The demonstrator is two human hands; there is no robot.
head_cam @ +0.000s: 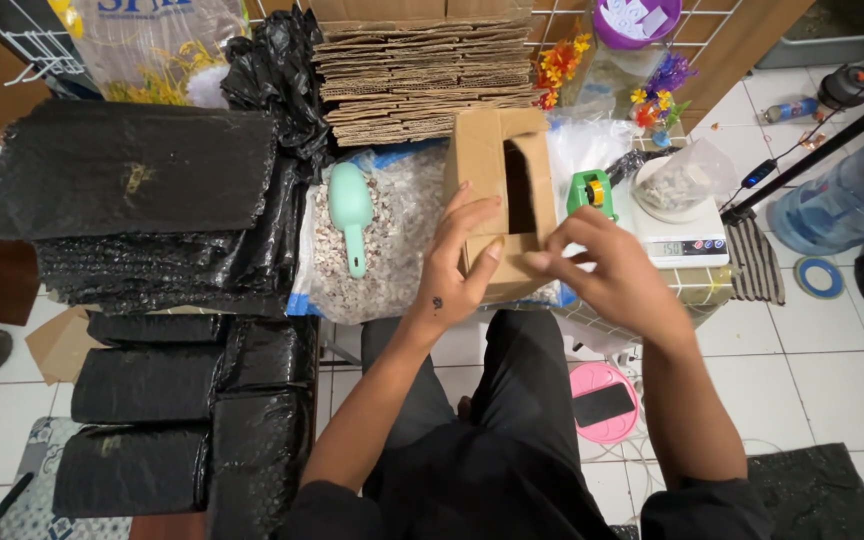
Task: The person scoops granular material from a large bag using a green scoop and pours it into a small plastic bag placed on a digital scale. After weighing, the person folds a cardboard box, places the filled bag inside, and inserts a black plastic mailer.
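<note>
At 9 o'clock a stack of black bubble-wrap sheets (pixel 132 170) lies flat, with further black wrapped bundles (pixel 152 385) below it toward 7 o'clock. Just right of the stack, an open bag of pale gravel (pixel 392 270) holds a mint-green scoop (pixel 351 210), handle pointing toward 6 o'clock. At 12 o'clock a pile of flattened corrugated cardboard (pixel 422 80) sits behind the gravel. The left hand (pixel 457 265) is positioned at the centre, fingers spread and pressed flat against the near left face of a small brown cardboard box (pixel 502 160); it braces the box rather than clenching on it. The box stands upright at the centre, slightly toward 1 o'clock, its open side facing the camera and its lower flap folded toward the person. The right hand (pixel 602 265) meets the box from 3 o'clock, thumb and forefinger pinching the edge of the lower flap. Immediately behind the right hand, a green tape dispenser (pixel 592 190) rests beside the box. At 2 o'clock a white digital scale (pixel 687 240) carries a bowl (pixel 667 195) lined with a clear bag of pale material. Artificial flowers (pixel 657 95) stand behind the scale. At 3 o'clock a large blue water bottle (pixel 847 200) lies on the tiled floor. At 5 o'clock a pink round stool (pixel 604 400) stands beside the person's knee.
</note>
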